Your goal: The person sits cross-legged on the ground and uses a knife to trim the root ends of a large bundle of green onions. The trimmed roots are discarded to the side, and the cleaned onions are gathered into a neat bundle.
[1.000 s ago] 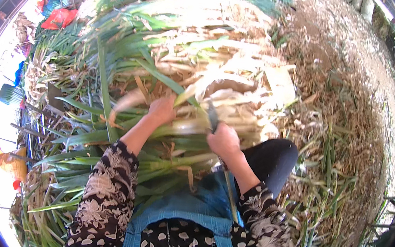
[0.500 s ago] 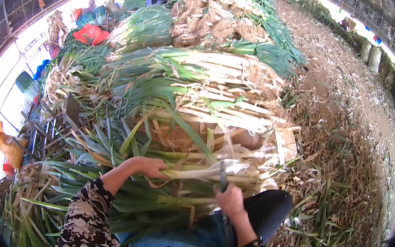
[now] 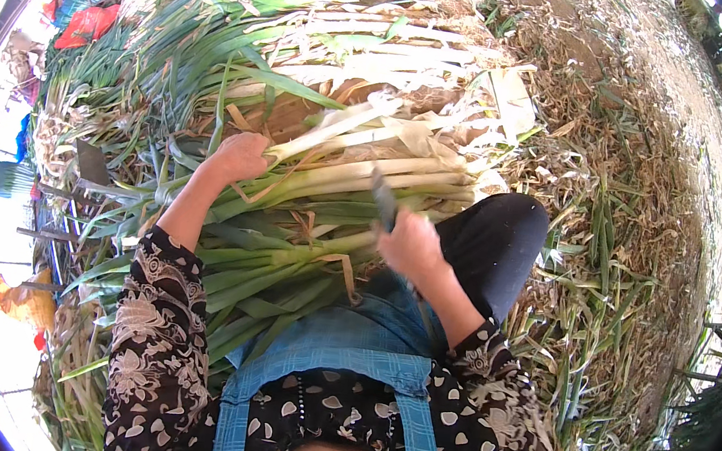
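Observation:
My left hand is closed around a leek, near where its pale stalk turns green. The stalk slants up to the right, its white end blurred by motion. In my right hand is a knife, its blade pointing up and to the left, apart from the held leek. Between the hands and across my lap lie several more leeks, white stalks to the right and green leaves to the left. A blue checked apron covers my lap, partly under the leaves.
Beyond my hands rises a large pile of leeks. Dry leaf scraps cover the ground at the right, by my bent knee. At the left are a red bag, a yellow-orange bag and bright sheeting.
The view has tilted downward. The held leek's white end has swung up and away from me, and the knife, which was at the stalk, is now apart from it, nearer my lap.

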A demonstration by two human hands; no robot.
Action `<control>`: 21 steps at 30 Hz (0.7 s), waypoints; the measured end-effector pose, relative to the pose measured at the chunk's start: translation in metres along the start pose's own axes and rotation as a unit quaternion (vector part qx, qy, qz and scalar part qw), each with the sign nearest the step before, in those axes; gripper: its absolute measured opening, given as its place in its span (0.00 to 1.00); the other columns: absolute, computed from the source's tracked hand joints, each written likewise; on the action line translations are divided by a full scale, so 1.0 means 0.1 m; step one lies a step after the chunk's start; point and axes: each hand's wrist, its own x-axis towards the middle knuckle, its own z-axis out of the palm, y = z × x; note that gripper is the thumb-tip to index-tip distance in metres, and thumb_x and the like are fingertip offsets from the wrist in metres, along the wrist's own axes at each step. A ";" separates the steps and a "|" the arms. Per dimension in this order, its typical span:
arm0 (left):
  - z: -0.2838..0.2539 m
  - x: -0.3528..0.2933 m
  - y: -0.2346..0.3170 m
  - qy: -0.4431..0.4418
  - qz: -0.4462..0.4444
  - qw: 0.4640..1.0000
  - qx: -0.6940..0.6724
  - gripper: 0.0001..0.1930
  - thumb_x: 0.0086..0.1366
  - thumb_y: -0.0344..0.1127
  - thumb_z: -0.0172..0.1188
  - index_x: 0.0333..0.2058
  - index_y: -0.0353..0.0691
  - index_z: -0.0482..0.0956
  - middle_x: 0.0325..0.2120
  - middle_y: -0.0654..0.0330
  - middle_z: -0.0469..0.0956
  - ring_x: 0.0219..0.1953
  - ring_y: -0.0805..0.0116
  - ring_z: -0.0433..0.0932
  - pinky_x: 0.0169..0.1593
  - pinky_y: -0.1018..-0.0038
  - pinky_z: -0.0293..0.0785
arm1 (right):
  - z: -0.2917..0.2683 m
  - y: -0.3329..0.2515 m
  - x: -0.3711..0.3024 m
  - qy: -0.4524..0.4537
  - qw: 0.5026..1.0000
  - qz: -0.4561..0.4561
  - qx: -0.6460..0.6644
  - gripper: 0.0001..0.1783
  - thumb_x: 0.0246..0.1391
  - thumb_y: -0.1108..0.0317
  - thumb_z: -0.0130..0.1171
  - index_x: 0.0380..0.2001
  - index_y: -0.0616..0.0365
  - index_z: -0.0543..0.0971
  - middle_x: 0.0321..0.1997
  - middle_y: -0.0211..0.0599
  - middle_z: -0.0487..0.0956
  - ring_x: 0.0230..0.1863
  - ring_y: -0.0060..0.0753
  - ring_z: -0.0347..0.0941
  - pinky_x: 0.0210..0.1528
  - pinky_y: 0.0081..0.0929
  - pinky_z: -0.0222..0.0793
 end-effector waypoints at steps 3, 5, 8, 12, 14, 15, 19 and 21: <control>0.11 -0.09 0.03 0.059 0.025 0.998 -0.017 0.15 0.63 0.42 0.53 0.38 0.34 0.73 0.33 0.43 0.79 0.40 0.42 0.77 0.45 0.52 0.71 | -0.13 -0.03 0.17 0.064 0.996 0.062 -0.001 0.25 0.52 0.51 0.59 0.36 0.66 0.77 0.39 0.56 0.80 0.44 0.57 0.77 0.49 0.45 0.72; 0.17 -0.19 0.07 0.069 0.027 0.997 0.003 0.16 0.62 0.42 0.54 0.39 0.34 0.72 0.32 0.44 0.79 0.38 0.42 0.78 0.43 0.52 0.71 | -0.11 -0.06 0.24 -0.003 0.999 0.019 -0.030 0.24 0.51 0.52 0.59 0.35 0.67 0.78 0.39 0.56 0.80 0.45 0.55 0.77 0.49 0.45 0.73; 0.20 -0.40 0.12 0.063 0.062 0.996 0.011 0.15 0.62 0.42 0.56 0.39 0.35 0.70 0.29 0.45 0.79 0.35 0.42 0.78 0.41 0.52 0.72 | -0.11 -0.01 0.36 -0.001 0.999 0.036 0.004 0.24 0.51 0.52 0.59 0.37 0.68 0.78 0.40 0.59 0.79 0.45 0.58 0.76 0.50 0.44 0.72; 0.24 -0.65 0.18 0.090 0.079 0.992 0.036 0.13 0.63 0.42 0.56 0.35 0.37 0.72 0.28 0.49 0.77 0.36 0.47 0.78 0.40 0.55 0.73 | -0.06 0.04 0.39 -0.001 1.000 0.030 0.010 0.24 0.51 0.53 0.59 0.36 0.67 0.78 0.40 0.61 0.79 0.47 0.59 0.75 0.52 0.45 0.70; 0.27 -0.70 0.22 0.118 0.093 0.987 0.057 0.11 0.60 0.39 0.57 0.35 0.37 0.73 0.27 0.52 0.76 0.35 0.51 0.78 0.38 0.58 0.73 | -0.03 0.04 0.36 -0.013 0.999 0.028 0.009 0.24 0.52 0.53 0.60 0.37 0.68 0.78 0.39 0.60 0.79 0.47 0.59 0.75 0.52 0.45 0.70; 0.29 -0.72 0.24 0.136 0.097 0.983 0.074 0.10 0.59 0.37 0.58 0.35 0.37 0.73 0.27 0.52 0.76 0.34 0.51 0.77 0.38 0.59 0.74 | -0.02 0.05 0.34 0.005 0.999 0.035 0.008 0.24 0.52 0.53 0.60 0.38 0.68 0.77 0.39 0.60 0.79 0.46 0.60 0.75 0.51 0.46 0.70; 0.39 -0.78 0.35 0.201 0.104 0.966 0.122 0.11 0.54 0.31 0.57 0.37 0.37 0.75 0.28 0.53 0.74 0.33 0.56 0.76 0.37 0.62 0.73 | 0.01 0.10 0.24 -0.047 0.999 -0.010 -0.025 0.24 0.52 0.52 0.60 0.38 0.67 0.76 0.38 0.59 0.80 0.45 0.60 0.76 0.51 0.46 0.70; 0.47 -0.83 0.41 0.206 0.088 0.963 0.147 0.12 0.54 0.30 0.56 0.38 0.36 0.75 0.30 0.53 0.73 0.35 0.56 0.75 0.37 0.63 0.73 | 0.00 0.15 0.20 0.014 0.999 0.029 0.007 0.26 0.53 0.50 0.59 0.35 0.69 0.75 0.36 0.60 0.80 0.42 0.59 0.77 0.48 0.45 0.73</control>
